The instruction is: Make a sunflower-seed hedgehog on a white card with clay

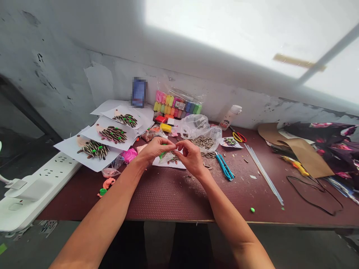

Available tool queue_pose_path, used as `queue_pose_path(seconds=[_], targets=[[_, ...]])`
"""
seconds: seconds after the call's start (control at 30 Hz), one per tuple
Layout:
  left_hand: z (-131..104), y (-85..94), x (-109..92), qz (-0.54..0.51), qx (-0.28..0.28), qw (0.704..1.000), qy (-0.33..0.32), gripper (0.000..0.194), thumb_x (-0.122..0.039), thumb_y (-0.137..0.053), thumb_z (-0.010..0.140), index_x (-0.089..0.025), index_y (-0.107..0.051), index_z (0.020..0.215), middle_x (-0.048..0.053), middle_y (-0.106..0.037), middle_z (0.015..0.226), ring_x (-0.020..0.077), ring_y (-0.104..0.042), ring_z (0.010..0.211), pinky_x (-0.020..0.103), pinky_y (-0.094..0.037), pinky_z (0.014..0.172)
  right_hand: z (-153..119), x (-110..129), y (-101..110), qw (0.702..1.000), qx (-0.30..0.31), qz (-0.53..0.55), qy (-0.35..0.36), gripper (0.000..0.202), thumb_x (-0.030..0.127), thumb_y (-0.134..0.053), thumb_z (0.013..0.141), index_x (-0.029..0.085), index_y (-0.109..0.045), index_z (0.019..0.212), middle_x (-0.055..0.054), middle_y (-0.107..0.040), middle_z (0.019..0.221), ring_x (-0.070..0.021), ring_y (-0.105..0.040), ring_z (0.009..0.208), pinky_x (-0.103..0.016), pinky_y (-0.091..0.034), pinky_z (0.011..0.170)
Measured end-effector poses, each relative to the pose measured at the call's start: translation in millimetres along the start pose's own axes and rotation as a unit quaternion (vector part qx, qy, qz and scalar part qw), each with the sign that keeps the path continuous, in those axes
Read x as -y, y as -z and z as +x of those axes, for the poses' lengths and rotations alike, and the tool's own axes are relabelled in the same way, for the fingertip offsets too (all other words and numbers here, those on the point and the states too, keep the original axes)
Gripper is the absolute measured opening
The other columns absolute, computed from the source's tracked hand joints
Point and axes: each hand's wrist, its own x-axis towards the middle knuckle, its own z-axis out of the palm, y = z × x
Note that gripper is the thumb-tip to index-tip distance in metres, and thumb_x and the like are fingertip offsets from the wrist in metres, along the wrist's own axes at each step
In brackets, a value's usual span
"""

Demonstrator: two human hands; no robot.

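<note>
My left hand (157, 149) is closed on a small clear plastic bag (166, 157) with bright green clay inside. Fingertips of my right hand (191, 156) pinch together close to my left fingers, at the bag's upper edge; whether they grip the plastic is hidden. Beneath both hands lies a white sheet (157, 162) with striped sunflower seeds, partly covered. Just past my right hand, more sunflower seeds (203, 142) spill from an open clear bag (215, 135). Blue-handled pliers or cutters (224, 167) rest to the right.
Seed-covered hedgehog pictures (95, 148) are stacked at left beside a white power strip (36, 190). Clay packs (179, 104), a phone (139, 92) and a white bottle (230, 117) stand along the wall. Scissors (239, 136), glue sticks (265, 173) and a glue gun (297, 166) lie at right.
</note>
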Motion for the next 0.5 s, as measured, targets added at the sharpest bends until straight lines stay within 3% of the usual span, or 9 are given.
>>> queue_pose_path(seconds=[0.1, 0.27, 0.4, 0.5], targets=[[3.7, 1.5, 0.5, -0.038, -0.062, 0.997, -0.004, 0.039, -0.041, -0.090, 0.053, -0.014, -0.070, 0.072, -0.001, -0.061, 0.061, 0.0104, -0.053, 0.053, 0.023, -0.042, 0.050, -0.6, 5.0, 0.5, 1.000, -0.011, 0.006, -0.010, 0.015, 0.033, -0.068, 0.088, 0.021, -0.067, 0.097, 0.000, -0.060, 0.081, -0.0095, -0.040, 0.055, -0.026, -0.037, 0.057], [8.5, -0.1, 2.7, 0.009, -0.167, 0.982, -0.089, 0.030, -0.039, -0.083, 0.062, -0.015, -0.067, 0.071, -0.004, -0.058, 0.060, 0.0074, -0.046, 0.050, 0.020, -0.037, 0.047, -2.4, 19.8, 0.5, 0.997, 0.050, 0.034, 0.039, 0.025, 0.033, -0.062, 0.094, 0.020, -0.065, 0.073, 0.001, -0.057, 0.068, -0.0121, -0.047, 0.060, -0.027, -0.038, 0.060], [10.3, -5.1, 7.2, 0.039, -0.195, 0.969, -0.144, 0.027, -0.041, -0.075, 0.069, -0.016, -0.064, 0.069, -0.004, -0.055, 0.056, 0.0083, -0.045, 0.050, 0.020, -0.035, 0.046, -6.1, 25.0, -4.6, 0.993, 0.087, -0.002, 0.078, 0.015, 0.026, -0.064, 0.094, 0.020, -0.071, 0.081, 0.000, -0.062, 0.073, -0.0125, -0.054, 0.066, -0.026, -0.041, 0.066], [10.9, -7.1, 9.2, 0.029, -0.208, 0.966, -0.150, 0.028, -0.043, -0.074, 0.069, -0.016, -0.063, 0.069, -0.004, -0.054, 0.056, 0.0081, -0.043, 0.047, 0.020, -0.034, 0.043, -8.2, 23.2, -8.1, 0.995, 0.056, -0.035, 0.071, 0.015, 0.024, -0.061, 0.096, 0.020, -0.073, 0.089, -0.001, -0.064, 0.077, -0.0128, -0.056, 0.070, -0.026, -0.043, 0.069]])
